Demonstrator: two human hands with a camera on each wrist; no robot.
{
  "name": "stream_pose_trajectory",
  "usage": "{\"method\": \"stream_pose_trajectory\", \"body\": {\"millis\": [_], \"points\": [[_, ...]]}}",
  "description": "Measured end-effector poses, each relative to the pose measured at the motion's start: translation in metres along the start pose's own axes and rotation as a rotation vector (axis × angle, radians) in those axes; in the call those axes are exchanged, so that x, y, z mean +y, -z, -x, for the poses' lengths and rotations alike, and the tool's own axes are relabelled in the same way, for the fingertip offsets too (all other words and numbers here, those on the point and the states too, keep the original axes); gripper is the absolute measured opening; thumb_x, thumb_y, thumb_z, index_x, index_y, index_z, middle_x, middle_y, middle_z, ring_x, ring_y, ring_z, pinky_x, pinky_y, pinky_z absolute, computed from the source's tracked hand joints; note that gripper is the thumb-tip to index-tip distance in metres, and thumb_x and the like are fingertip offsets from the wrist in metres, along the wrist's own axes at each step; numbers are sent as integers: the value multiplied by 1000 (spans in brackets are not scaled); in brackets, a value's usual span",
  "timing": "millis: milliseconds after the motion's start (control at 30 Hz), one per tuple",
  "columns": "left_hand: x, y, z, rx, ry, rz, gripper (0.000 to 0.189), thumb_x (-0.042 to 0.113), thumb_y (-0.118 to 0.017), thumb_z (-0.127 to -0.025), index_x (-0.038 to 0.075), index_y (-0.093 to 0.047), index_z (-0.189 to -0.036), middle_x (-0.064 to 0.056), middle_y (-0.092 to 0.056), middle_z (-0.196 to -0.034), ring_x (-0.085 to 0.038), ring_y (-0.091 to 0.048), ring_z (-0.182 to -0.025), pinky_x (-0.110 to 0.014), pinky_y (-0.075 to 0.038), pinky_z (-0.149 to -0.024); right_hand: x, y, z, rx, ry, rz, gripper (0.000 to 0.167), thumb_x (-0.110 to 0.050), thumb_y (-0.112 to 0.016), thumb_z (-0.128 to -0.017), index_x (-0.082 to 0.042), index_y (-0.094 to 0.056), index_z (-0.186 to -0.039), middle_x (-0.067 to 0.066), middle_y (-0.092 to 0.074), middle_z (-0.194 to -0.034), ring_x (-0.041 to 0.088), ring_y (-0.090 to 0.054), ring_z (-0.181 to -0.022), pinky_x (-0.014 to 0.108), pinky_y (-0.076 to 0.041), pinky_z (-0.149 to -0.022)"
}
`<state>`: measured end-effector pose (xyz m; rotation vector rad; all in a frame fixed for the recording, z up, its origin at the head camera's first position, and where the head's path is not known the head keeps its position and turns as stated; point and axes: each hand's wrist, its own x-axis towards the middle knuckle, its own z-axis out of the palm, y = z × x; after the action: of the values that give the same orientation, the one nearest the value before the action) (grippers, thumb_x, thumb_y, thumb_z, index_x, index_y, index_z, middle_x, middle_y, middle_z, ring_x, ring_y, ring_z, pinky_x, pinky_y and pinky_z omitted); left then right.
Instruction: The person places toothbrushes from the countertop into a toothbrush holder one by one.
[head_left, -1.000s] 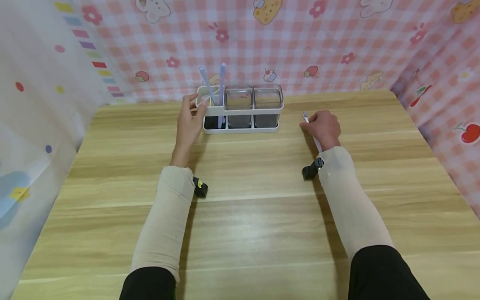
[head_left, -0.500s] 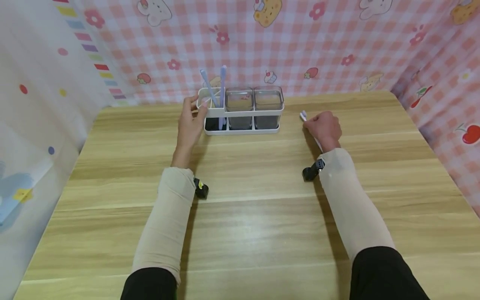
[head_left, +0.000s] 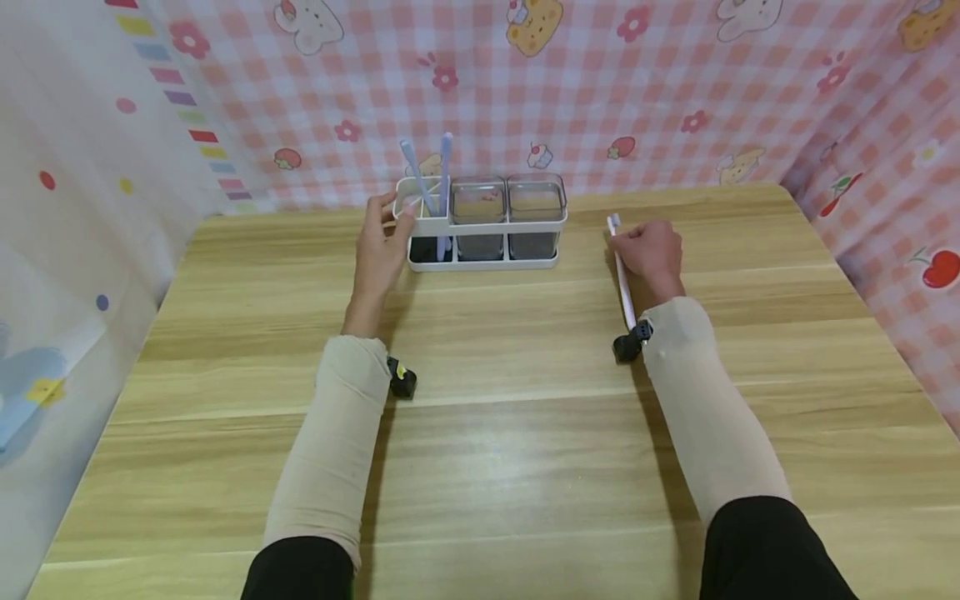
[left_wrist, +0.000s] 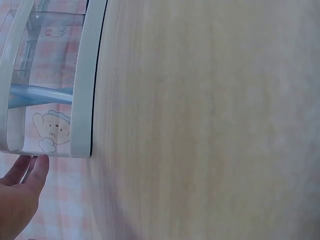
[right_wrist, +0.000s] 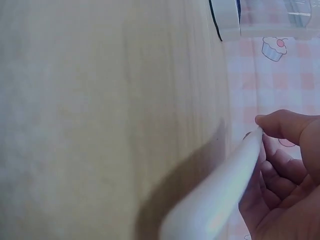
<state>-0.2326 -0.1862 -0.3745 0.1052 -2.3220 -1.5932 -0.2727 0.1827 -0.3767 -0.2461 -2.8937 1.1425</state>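
Observation:
At the back of the table stands a white toothbrush holder [head_left: 504, 226]. My left hand [head_left: 381, 250] holds its left end, thumb at the front and fingers round the side; in the left wrist view the fingertips [left_wrist: 42, 162] meet the end of the upper frame. Two bluish toothbrushes [head_left: 446, 162] stand in the left compartment, and two clear cups [head_left: 537, 200] fill the others. To the right of the holder, my right hand [head_left: 651, 257] pinches a white toothbrush [head_left: 625, 292] near its bristle head, the handle pointing back toward me. That handle [right_wrist: 212, 195] looms large in the right wrist view.
A wooden table [head_left: 495, 467] lies under both arms. Behind it hangs a pink checked curtain [head_left: 495, 108], close to the holder's back. Small black cameras [head_left: 632, 343] sit on the wrists.
The toothbrush in my right hand has turned, so its handle now shows out to the left of the wrist. My left hand and the holder stay in place.

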Motion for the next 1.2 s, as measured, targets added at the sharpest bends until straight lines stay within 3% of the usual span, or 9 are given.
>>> {"method": "stream_pose_trajectory", "body": {"millis": [200, 300, 467, 667, 867, 1033, 1200], "points": [[0, 1, 1, -1, -3, 3, 47, 34, -57, -103, 10, -49, -143, -18, -60, -135, -30, -61, -112, -40, -49, -96, -6, 4, 0, -11, -29, -124, 33, -28, -74, -90, 2, -78, -105, -5, -66, -67, 5, -58, -55, 20, -47, -52], [0, 1, 0, -1, -4, 3, 47, 34, -56, -104, 10, -49, -144, -18, -60, -135, -29, -61, -112, -40, -49, -95, -12, 8, 0, -6, -55, -184, 31, -23, -72, -91, 3, -76, -108, -4, -67, -74, 2, -58, -56, 17, -51, -53], [0, 0, -1, -1, 0, 2, 47, 33, -56, -104, 11, -48, -144, -18, -60, -135, -30, -61, -112, -40, -50, -95, -21, 13, -1, 13, -62, -253, 32, -24, -69, -94, 2, -75, -111, -1, -68, -85, 5, -60, -68, 18, -55, -60], [-1, 0, -2, -5, -1, 12, 47, 35, -56, -104, 10, -48, -144, -18, -60, -136, -30, -61, -113, -39, -49, -97, -31, 22, 0, 32, -44, -324, 34, -26, -70, -95, 2, -75, -113, 2, -68, -91, 7, -63, -71, 21, -57, -61], [-2, 1, -2, 1, -24, 29, 46, 31, -55, -104, 7, -48, -143, -19, -61, -134, -30, -61, -112, -39, -49, -98, -41, 28, 0, 57, -37, -390, 30, -25, -72, -93, 0, -76, -110, -1, -68, -85, 6, -65, -69, 25, -59, -64], [-2, 2, -2, -2, -16, 23, 47, 32, -55, -104, 8, -48, -143, -19, -61, -135, -30, -61, -113, -39, -49, -98, -48, 32, 2, 84, -23, -442, 24, -23, -73, -92, -3, -77, -104, -4, -68, -82, 7, -65, -70, 23, -58, -61], [-1, 2, -1, -14, -10, 21, 47, 32, -55, -104, 9, -48, -144, -20, -59, -136, -31, -61, -115, -40, -49, -98, -54, 37, 6, 102, -6, -444, 27, -25, -74, -92, -2, -77, -106, -3, -67, -83, 7, -64, -68, 20, -57, -58]]}}
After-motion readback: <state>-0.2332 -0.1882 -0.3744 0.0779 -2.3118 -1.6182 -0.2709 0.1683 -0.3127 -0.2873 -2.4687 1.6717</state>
